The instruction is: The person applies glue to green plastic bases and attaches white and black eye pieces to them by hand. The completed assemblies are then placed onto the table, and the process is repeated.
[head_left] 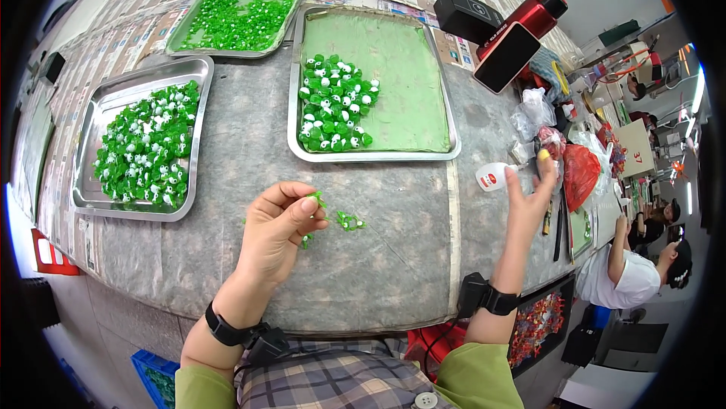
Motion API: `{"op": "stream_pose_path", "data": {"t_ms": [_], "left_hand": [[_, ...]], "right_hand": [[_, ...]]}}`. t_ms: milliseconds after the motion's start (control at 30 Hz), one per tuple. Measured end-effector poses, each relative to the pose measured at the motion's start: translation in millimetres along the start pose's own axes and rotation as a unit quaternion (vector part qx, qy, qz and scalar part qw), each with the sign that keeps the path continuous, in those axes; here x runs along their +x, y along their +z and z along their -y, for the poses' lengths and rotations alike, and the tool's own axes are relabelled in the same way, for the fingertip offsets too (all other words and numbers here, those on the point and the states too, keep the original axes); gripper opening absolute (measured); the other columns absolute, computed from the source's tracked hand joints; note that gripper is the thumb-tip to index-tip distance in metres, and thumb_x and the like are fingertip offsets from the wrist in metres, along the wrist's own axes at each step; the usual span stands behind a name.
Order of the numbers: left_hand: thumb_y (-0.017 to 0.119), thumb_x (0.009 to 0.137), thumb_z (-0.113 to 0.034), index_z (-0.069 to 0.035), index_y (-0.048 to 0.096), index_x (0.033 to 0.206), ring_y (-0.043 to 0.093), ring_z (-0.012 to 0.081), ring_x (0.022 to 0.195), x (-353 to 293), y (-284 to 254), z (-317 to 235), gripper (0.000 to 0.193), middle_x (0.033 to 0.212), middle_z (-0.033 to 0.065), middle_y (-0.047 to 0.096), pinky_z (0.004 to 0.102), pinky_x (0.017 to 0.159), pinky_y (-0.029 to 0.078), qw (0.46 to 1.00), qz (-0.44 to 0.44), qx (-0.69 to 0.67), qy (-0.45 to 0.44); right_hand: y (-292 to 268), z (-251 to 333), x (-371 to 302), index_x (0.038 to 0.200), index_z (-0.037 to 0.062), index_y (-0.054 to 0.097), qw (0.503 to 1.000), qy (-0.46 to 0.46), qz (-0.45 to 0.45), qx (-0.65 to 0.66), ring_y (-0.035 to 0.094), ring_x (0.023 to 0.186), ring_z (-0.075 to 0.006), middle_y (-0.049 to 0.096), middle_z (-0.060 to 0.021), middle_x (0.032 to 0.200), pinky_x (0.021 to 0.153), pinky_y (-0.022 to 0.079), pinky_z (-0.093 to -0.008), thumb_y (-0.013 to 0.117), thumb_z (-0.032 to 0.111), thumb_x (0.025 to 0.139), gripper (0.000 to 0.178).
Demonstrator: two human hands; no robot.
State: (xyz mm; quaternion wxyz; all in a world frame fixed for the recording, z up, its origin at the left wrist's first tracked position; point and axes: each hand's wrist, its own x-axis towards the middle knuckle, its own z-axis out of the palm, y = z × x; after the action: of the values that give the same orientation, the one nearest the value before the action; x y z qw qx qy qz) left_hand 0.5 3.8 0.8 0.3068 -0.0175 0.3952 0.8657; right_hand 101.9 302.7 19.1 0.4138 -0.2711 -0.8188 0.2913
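Note:
My left hand (274, 229) is closed in a pinch over the table, with a small green plastic piece (319, 199) between thumb and fingertips. Just beside it on the table lie a few more loose green pieces (349, 221), partly white. My right hand (528, 196) is raised at the right, thumb and fingers apart, with nothing visible in it. Something yellow covers one of its fingertips. By its thumb is a small white bottle (486, 180) with a red mark; whether they touch I cannot tell.
Ahead stands a green-lined metal tray (408, 91) with green-and-white pieces along its left side. Two more trays (189, 175) (175, 50) hold similar pieces. A phone (507, 57) leans against a red flask (546, 10) near a black box (466, 14). Bags (581, 175) and thin tools (558, 231) lie right.

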Motion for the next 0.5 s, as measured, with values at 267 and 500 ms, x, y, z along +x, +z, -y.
{"op": "stream_pose_path", "data": {"t_ms": [267, 500], "left_hand": [[0.056, 0.076, -0.008, -0.003, 0.053, 0.085, 0.055, 0.0113, 0.069, -2.0, -1.9, -3.0, 0.011, 0.075, 0.0037, 0.056, 0.0245, 0.063, 0.048, 1.0, -0.005, -0.005, -0.005], [0.056, 0.076, -0.008, -0.003, 0.053, 0.086, 0.055, 0.011, 0.069, -1.5, -3.1, -2.3, 0.011, 0.076, 0.0039, 0.056, 0.0245, 0.062, 0.048, 1.0, -0.003, -0.01, -0.011]], "right_hand": [[93.1, 74.1, 3.9, 0.073, 0.001, 0.057, 0.929, -0.136, 0.345, 0.013, 0.051, 0.059, -0.0174, 0.056, -0.0085, 0.066, 0.056, 0.039, -0.0269, 0.067, 0.021, 0.062, 0.025], [137.1, 65.6, 6.0, 0.07, 0.0008, 0.056, 0.864, -0.009, 0.503, -0.032, 0.044, 0.05, -0.0073, 0.049, -0.0009, 0.054, 0.046, 0.035, -0.0217, 0.069, 0.021, 0.061, 0.026]]}}
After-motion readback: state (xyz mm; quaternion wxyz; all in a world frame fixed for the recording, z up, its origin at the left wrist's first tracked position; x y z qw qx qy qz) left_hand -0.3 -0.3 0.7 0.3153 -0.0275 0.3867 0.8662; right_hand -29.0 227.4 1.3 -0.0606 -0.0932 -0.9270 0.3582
